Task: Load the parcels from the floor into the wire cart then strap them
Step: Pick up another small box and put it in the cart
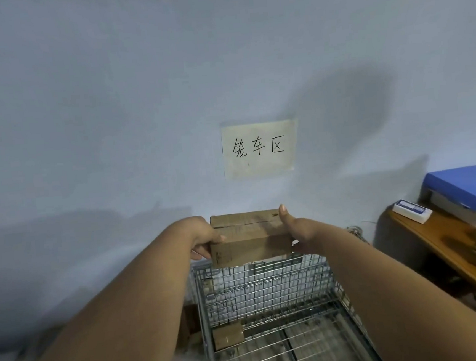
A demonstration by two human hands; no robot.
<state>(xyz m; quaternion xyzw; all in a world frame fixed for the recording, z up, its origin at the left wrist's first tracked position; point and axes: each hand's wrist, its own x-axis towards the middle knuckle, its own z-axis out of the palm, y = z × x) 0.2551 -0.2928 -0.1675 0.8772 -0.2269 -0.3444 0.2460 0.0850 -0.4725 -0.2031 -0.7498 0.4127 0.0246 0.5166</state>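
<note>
a brown cardboard parcel point(249, 237) is held level above the wire cart point(273, 301), whose floor holds another small parcel point(228, 336).

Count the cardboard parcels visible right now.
2. One cardboard box is held by the left hand and right hand above the wire cart. One small parcel lies inside the cart, near-left. The arms may hide others.

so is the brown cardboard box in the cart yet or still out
Still out. Both hands, left and right, hold the brown cardboard box in the air above the far rim of the wire cart.
</note>
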